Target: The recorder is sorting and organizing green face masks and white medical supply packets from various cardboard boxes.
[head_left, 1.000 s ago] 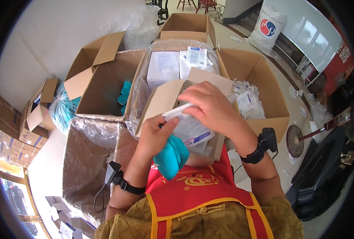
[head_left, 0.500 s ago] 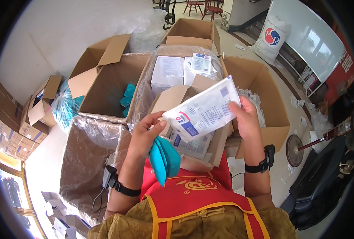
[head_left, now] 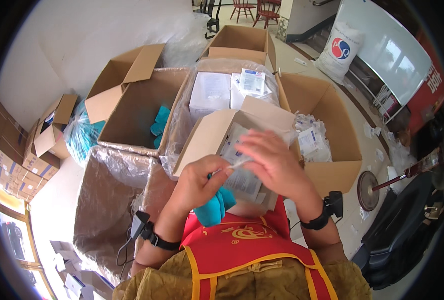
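Note:
My left hand (head_left: 202,182) is closed, pinching the narrow end of a white packet (head_left: 239,163) seen nearly edge-on. Teal folded pieces (head_left: 215,206), soft and flat-looking, hang below that same hand, held in its lower fingers. Close against the packet is my right hand (head_left: 274,165), its fingers smeared by motion, so its grip is unclear. Under both hands stands a small open carton (head_left: 202,137) with several printed white packets (head_left: 244,181) inside.
Ahead, a plastic-lined carton holds white boxes (head_left: 209,95). At the right a large carton (head_left: 339,125) contains loose white packets (head_left: 309,140). Left stand a carton (head_left: 142,112) with teal pieces and a plastic-lined carton (head_left: 109,210). A pedestal base (head_left: 366,190) and black chair (head_left: 402,225) are farther right.
The white packet, earlier spread face-up between both hands, is now lower and turned edge-on. My right hand has moved left and inward toward the left hand.

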Action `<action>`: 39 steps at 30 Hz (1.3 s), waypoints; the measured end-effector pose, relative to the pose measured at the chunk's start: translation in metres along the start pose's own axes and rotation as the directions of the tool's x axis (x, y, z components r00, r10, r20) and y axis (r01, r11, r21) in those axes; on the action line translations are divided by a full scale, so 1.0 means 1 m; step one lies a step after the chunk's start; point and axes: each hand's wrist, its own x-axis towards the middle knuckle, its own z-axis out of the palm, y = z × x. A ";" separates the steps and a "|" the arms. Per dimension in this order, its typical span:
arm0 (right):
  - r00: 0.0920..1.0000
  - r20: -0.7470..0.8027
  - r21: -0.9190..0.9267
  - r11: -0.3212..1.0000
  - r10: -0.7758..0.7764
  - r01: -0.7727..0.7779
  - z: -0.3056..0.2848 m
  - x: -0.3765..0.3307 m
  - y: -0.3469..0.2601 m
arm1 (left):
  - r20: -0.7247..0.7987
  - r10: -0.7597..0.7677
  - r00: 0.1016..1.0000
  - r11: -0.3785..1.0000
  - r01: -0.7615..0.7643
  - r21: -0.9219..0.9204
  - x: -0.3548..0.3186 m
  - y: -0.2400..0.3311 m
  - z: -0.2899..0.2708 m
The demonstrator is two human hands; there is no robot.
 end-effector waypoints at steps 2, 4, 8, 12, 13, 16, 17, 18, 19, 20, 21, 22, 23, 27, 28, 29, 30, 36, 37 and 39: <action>0.980 0.195 0.215 0.977 -0.029 -0.014 0.009 -0.004 0.009 | 0.035 -0.046 0.998 0.997 0.044 0.067 0.002 0.013 -0.002; 0.981 0.193 0.250 0.968 -0.026 -0.023 0.015 -0.006 0.003 | -0.002 -0.168 0.986 0.984 0.168 0.056 0.001 0.026 0.000; 0.973 0.231 0.211 0.976 0.001 -0.052 0.028 -0.014 -0.010 | -0.044 -0.119 0.992 0.984 0.124 0.126 -0.005 0.017 0.006; 0.979 0.194 0.217 0.970 0.067 -0.109 0.034 -0.014 -0.014 | -0.090 -0.198 0.976 0.962 0.211 0.171 -0.010 0.015 0.006; 0.978 0.199 0.197 0.976 0.058 -0.098 0.034 -0.013 -0.012 | -0.075 -0.212 0.974 0.970 0.219 0.106 -0.010 0.011 0.006; 0.977 0.210 0.226 0.970 0.039 -0.087 0.031 -0.008 -0.006 | -0.083 -0.184 0.979 0.980 0.189 0.056 -0.007 0.003 0.008; 0.978 0.200 0.242 0.964 0.058 -0.107 0.028 -0.007 -0.006 | -0.071 -0.119 0.990 0.990 0.124 0.067 -0.004 0.002 0.009; 0.974 0.209 0.235 0.962 0.089 -0.139 0.024 -0.006 -0.011 | -0.073 -0.140 0.987 0.987 0.145 0.067 -0.002 0.004 0.012; 0.969 0.218 0.225 0.960 0.116 -0.166 0.020 -0.004 -0.015 | -0.078 -0.158 0.984 0.984 0.163 0.065 0.001 0.004 0.014; 0.965 0.222 0.223 0.956 0.141 -0.191 0.018 -0.003 -0.019 | -0.110 -0.181 0.977 0.979 0.189 0.071 0.003 0.003 0.015; 0.964 0.238 0.241 0.954 0.121 -0.179 0.021 -0.003 -0.016 | -0.093 -0.213 0.973 0.977 0.215 0.015 0.006 0.003 0.016; 0.975 0.199 0.224 0.964 0.097 -0.141 0.024 -0.004 -0.013 | -0.072 -0.239 0.968 0.971 0.236 -0.043 0.006 0.003 0.016; 0.985 0.157 0.203 0.973 0.075 -0.106 0.027 -0.004 -0.013 | -0.088 -0.249 0.965 0.968 0.246 -0.041 0.004 0.000 0.015; 0.983 0.135 0.068 0.991 -0.121 0.113 0.029 -0.001 -0.020 | -0.080 -0.433 0.898 0.880 0.402 -0.254 0.006 -0.017 0.020; 0.985 0.132 0.058 0.993 -0.109 0.102 0.029 -0.003 -0.023 | -0.078 -0.504 0.860 0.834 0.461 -0.304 0.007 -0.023 0.022; 0.977 0.143 -0.018 0.986 -0.160 0.164 0.029 -0.007 -0.026 | -0.061 -0.499 0.864 0.834 0.460 -0.304 0.007 -0.028 0.025; 0.965 0.155 -0.093 0.970 -0.210 0.226 0.031 -0.008 -0.029 | -0.113 -0.474 0.873 0.862 0.435 -0.260 0.007 -0.034 0.025; 0.963 0.067 0.092 0.963 -0.260 0.253 -0.005 -0.013 -0.059 | -0.247 -0.520 0.818 0.850 0.467 -0.245 0.012 -0.071 0.001; 0.973 0.040 0.186 0.959 -0.226 0.215 -0.013 -0.015 -0.062 | -0.277 -0.503 0.819 0.863 0.459 -0.210 0.011 -0.075 0.001; 0.982 -0.006 0.219 0.958 -0.190 0.187 -0.023 -0.012 -0.062 | -0.298 -0.479 0.826 0.878 0.446 -0.176 0.010 -0.085 -0.002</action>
